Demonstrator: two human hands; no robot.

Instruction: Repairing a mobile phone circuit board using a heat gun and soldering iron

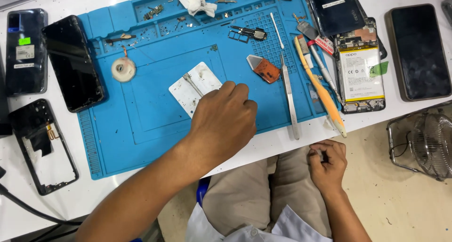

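Note:
My left hand (225,122) reaches over the blue silicone work mat (141,124), knuckles up and fingers curled down onto the near corner of a white metal plate (190,89). Its fingertips are hidden, so I cannot tell whether it holds anything. A thin metal tool (193,84) lies across the plate. My right hand (328,165) rests below the table edge over my lap, fingers closed together. Long tweezers (289,98) and an orange-and-silver pry piece (264,67) lie just right of my left hand.
An opened phone with its battery showing (360,72) and a yellow brush (322,93) lie at the mat's right edge. Black phones (73,63) (419,51), a phone frame (42,145), a tape reel (124,69) and a white cloth (194,1) lie around. A small wire-guard fan (426,143) stands on the floor.

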